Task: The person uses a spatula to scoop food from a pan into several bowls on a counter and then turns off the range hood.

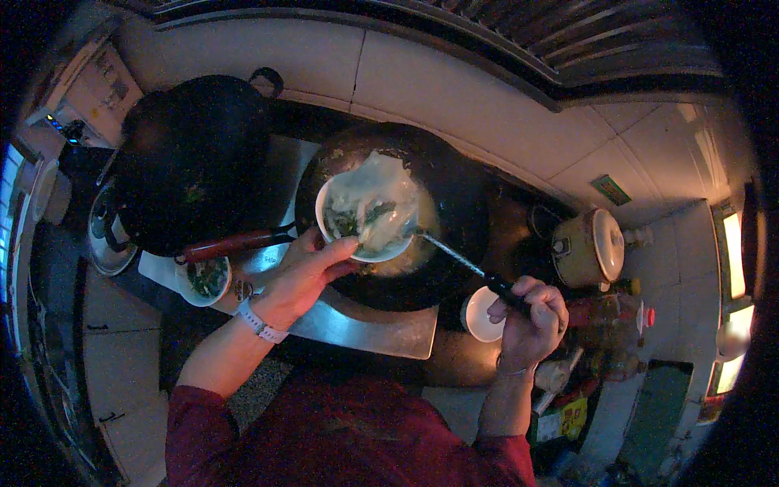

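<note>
My left hand [316, 265] grips the near rim of a white bowl [321, 210], which is held over a dark wok [462, 213] on the stove. Leafy greens and pale food [365, 219] lie in the bowl, partly veiled by steam or blur. In my right hand [532, 316] is the black handle of a metal-shafted ladle or spatula [453, 252]. Its head meets the bowl's right side, and its shape is hidden. Pale liquid [401, 268] shows in the wok below. A wooden-looking wok handle [237, 245] passes just left of my left hand.
A large black pan [195, 164] stands at left, with a bowl of greens [208, 280] in front. Another white bowl [484, 313] sits beside my right hand. Farther right are a lidded cooker [587, 246] and a red-capped bottle [614, 316]. A range hood [548, 36] hangs above.
</note>
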A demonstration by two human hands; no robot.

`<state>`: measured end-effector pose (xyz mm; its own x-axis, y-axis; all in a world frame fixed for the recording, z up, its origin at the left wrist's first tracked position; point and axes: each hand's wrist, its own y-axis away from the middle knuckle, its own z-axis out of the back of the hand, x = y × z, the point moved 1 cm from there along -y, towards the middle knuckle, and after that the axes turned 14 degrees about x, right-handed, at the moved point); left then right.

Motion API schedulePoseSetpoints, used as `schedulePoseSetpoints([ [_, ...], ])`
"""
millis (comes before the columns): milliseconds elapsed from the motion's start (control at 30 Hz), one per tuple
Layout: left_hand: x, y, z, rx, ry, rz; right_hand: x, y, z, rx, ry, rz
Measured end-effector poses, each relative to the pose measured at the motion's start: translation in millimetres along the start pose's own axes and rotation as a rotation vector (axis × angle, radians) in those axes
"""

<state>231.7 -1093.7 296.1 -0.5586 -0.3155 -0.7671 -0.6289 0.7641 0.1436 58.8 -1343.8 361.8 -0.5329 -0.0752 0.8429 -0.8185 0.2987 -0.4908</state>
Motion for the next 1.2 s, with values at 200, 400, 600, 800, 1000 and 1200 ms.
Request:
schedulePoseSetpoints([
  [200, -4, 2, -7, 0.006, -0.004, -0.025, 25, 0, -26, 0.126, 0.367, 0.129],
  [400, -2, 0, -13, 0.083, -0.01, -0.034, 57, -3, -40, 0.218, 0.594, 0.148],
  [600, 0, 1, -16, 0.138, 0.009, -0.061, 67, -4, -28, 0.302, 0.875, 0.309],
  [800, 8, 3, -2, 0.155, 0.039, -0.031, 72, -9, -27, 0.187, 0.73, 0.321],
  [1000, 2, 12, -8, 0.081, 0.006, -0.012, 65, -22, -5, -0.013, 0.555, 0.236],
  [1200, 13, 20, 10, 0.079, 0.043, -0.109, 42, -32, 19, -0.006, 0.694, -0.06],
])
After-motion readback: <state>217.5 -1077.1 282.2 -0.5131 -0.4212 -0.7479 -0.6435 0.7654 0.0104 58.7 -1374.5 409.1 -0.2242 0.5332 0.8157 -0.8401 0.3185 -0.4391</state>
